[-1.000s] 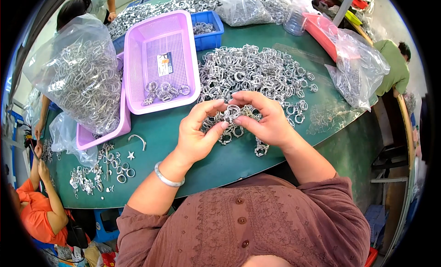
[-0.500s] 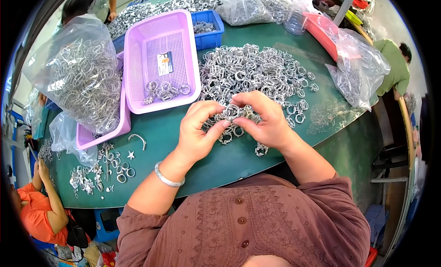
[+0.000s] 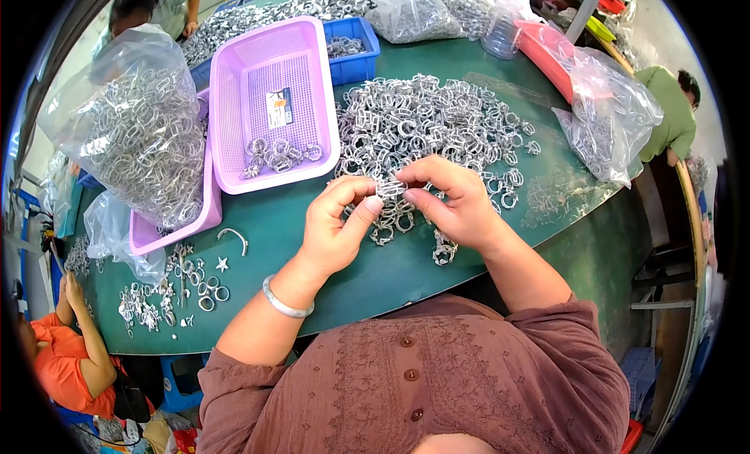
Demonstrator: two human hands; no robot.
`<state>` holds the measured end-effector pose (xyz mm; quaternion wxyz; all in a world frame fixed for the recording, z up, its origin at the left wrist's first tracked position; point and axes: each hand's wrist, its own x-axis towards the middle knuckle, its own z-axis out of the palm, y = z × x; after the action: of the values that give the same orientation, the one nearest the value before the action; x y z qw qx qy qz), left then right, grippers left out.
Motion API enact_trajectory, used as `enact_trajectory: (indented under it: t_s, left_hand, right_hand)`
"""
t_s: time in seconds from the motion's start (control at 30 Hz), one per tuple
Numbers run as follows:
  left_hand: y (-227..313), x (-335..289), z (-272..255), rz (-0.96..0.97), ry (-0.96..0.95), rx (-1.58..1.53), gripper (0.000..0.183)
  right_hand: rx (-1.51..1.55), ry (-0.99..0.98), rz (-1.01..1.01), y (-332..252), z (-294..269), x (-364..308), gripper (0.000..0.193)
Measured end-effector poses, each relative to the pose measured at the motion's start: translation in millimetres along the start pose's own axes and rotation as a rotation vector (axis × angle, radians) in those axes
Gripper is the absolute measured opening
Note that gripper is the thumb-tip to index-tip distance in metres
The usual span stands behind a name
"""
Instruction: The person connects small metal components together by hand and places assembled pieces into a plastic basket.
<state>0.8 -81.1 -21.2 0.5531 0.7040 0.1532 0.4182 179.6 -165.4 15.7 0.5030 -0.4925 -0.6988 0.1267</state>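
Between my two hands is a silvery metal ring piece [image 3: 389, 190], gripped at its sides by thumbs and fingertips. My left hand [image 3: 337, 216] pinches it from the left, and a pale bangle circles that wrist. From the right, my right hand [image 3: 453, 200] closes thumb and forefinger on the other side. Its exact shape is partly covered by the fingers. Just beyond and beneath lies a broad heap of similar silver ring pieces [image 3: 430, 118] on the green table [image 3: 375, 286]. A small cluster of rings [image 3: 444, 249] lies below my right hand.
A pink mesh basket [image 3: 238, 71] with several pieces stands left of the heap, beside a bulging clear bag [image 3: 144, 134]. Loose rings and charms [image 3: 148, 306] lie at the near left. A blue bin [image 3: 355, 67] stands behind. Co-workers sit around the table.
The ring piece has been turned between my fingers, showing a different side. My left thumb has shifted up slightly and my right thumb has moved a little right.
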Motion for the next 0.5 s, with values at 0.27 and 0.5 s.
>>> enact_trajectory:
  t_s: [0.27, 0.5]
  left_hand:
    - [5.8, 1.2, -3.3, -0.220, -0.120, -0.142, 0.024]
    - [8.6, -1.6, -3.4, -0.392, -0.104, -0.289, 0.031]
  right_hand:
    - [0.115, -0.019, 0.168, 0.4, 2.6, -0.8, 0.017]
    - [0.152, -0.046, 0.172, -2.0, 3.9, -2.6, 0.017]
